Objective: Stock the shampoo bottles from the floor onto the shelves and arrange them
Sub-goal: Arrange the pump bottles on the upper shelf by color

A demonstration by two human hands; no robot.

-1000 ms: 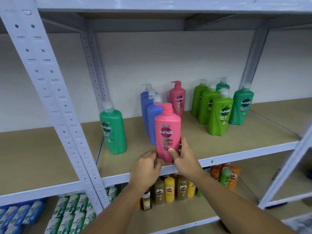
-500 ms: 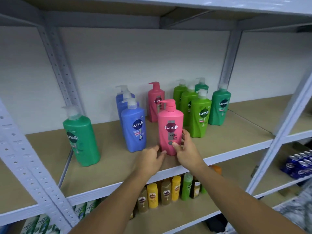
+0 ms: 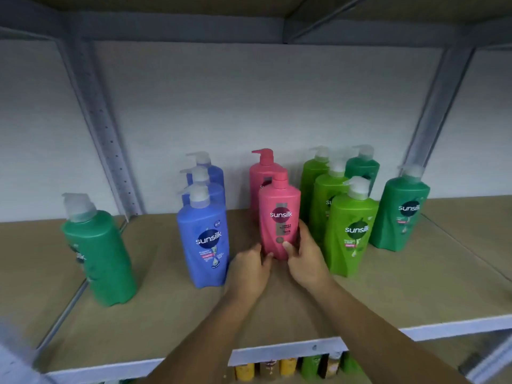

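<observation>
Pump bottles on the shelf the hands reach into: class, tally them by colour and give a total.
Blue pump bottles: 3
Pink pump bottles: 2
Light green pump bottles: 3
Dark green pump bottles: 3
Total: 11

The brand "sunsilk" is read on four front labels (smaller print illegible): pink bottle (image 3: pixel 279 217), blue bottle (image 3: pixel 203 239), light-green bottle (image 3: pixel 352 228), right-hand dark-green bottle (image 3: pixel 401 212).

Shop or stockroom: slotted steel shelving (image 3: pixel 108 139), branded shampoo bottles (image 3: pixel 203 245) grouped by colour, smaller bottles (image 3: pixel 288 367) below.
</observation>
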